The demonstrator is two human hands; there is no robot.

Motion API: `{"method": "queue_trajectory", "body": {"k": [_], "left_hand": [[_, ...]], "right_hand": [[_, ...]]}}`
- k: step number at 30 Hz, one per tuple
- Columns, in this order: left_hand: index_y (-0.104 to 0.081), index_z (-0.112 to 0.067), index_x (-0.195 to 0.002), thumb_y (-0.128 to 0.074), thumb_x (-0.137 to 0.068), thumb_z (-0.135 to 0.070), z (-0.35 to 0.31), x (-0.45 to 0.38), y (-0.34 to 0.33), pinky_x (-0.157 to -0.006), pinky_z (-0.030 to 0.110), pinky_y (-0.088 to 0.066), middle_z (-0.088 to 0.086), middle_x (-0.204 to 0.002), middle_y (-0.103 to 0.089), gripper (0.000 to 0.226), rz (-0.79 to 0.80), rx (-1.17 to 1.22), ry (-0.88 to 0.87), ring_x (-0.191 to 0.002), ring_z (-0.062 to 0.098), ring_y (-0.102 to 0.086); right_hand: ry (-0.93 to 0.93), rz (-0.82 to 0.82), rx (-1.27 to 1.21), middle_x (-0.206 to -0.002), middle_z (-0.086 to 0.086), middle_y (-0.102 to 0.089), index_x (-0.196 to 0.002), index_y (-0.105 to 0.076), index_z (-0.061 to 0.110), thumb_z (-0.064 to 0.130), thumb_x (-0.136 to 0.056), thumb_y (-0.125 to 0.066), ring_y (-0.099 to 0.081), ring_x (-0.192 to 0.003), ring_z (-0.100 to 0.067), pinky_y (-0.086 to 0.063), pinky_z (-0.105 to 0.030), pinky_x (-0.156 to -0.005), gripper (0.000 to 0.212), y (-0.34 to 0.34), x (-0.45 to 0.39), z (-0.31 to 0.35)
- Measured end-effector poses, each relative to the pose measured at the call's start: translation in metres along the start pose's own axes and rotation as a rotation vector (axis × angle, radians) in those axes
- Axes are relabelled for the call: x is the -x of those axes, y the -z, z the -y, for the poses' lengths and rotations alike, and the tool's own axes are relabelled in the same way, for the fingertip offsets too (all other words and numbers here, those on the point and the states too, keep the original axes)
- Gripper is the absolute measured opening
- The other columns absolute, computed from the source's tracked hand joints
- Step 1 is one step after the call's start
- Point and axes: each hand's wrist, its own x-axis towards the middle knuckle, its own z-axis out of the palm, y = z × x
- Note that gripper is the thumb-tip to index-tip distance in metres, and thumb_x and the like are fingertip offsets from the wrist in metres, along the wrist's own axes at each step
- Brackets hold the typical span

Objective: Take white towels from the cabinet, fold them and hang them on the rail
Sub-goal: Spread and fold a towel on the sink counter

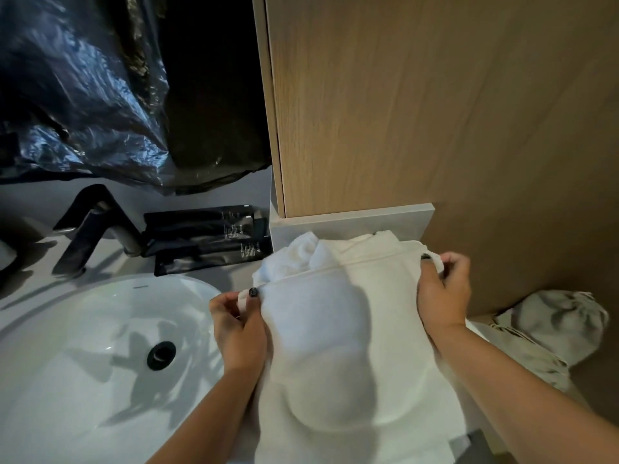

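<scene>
Fingers (pixel 250 298) of both hands pinch the white towel's (pixel 351 329) upper corners (spread flat).

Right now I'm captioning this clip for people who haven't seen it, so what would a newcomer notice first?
First the white towel, centre frame, pinched at its top corners by the left hand and right hand. Next, the white sink at lower left with a dark tap behind it. Then the wooden cabinet filling the upper right, and a shiny black plastic sheet at upper left.
</scene>
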Motion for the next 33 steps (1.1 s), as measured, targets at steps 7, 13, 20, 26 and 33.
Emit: {"method": "queue_trajectory", "body": {"k": [7, 13, 20, 26, 33], "left_hand": [[-0.058, -0.017, -0.087, -0.064, -0.094, -0.032, -0.027, 0.015, 0.049, -0.062, 0.031, -0.044, 0.011, -0.074, -0.063, 0.018, 0.015, 0.008, -0.102, -0.066, 0.024, -0.059], [-0.049, -0.019, -0.085, -0.061, -0.096, -0.027, -0.072, 0.076, 0.101, -0.061, 0.041, -0.043, 0.022, -0.076, -0.059, 0.018, -0.001, 0.072, -0.307, -0.066, 0.025, -0.050], [-0.048, -0.011, -0.096, -0.056, -0.098, -0.023, -0.102, 0.169, 0.149, -0.060, 0.013, -0.041, -0.006, -0.077, -0.052, 0.014, -0.084, 0.009, -0.519, -0.065, -0.002, -0.051], [-0.045, -0.026, -0.085, -0.055, -0.098, -0.022, -0.108, 0.215, 0.185, -0.053, 0.009, -0.038, -0.003, -0.073, -0.047, 0.016, -0.097, 0.047, -0.590, -0.056, -0.002, -0.045], [-0.048, -0.019, -0.095, -0.056, -0.098, -0.034, -0.076, 0.188, 0.197, -0.059, 0.027, -0.043, 0.002, -0.084, -0.061, 0.017, -0.031, -0.091, -0.395, -0.070, 0.012, -0.056]], "right_hand": [[0.021, 0.269, -0.030, -0.077, 0.001, -0.062, -0.080, -0.062, 0.019, 0.009, -0.088, -0.069, -0.055, -0.073, -0.013, -0.043, -0.014, -0.060, 0.014, 0.053, -0.015, 0.033], [0.215, 0.312, -0.060, -0.079, -0.001, -0.060, -0.083, -0.061, 0.024, 0.016, -0.089, -0.069, -0.052, -0.070, -0.008, -0.042, -0.010, -0.058, 0.013, 0.125, 0.013, 0.071], [0.230, 0.178, -0.101, -0.092, 0.002, -0.064, -0.096, -0.063, 0.019, 0.022, -0.089, -0.068, -0.059, -0.084, -0.014, -0.047, -0.029, -0.071, 0.009, 0.202, 0.073, 0.085], [0.266, 0.163, -0.101, -0.090, 0.003, -0.064, -0.101, -0.064, 0.014, 0.020, -0.090, -0.067, -0.058, -0.082, -0.011, -0.047, -0.026, -0.068, 0.013, 0.241, 0.114, 0.097], [0.163, 0.274, 0.069, -0.080, -0.001, -0.065, -0.088, -0.066, 0.014, 0.019, -0.087, -0.071, -0.058, -0.074, -0.016, -0.043, -0.022, -0.061, 0.008, 0.212, 0.120, 0.072]]}}
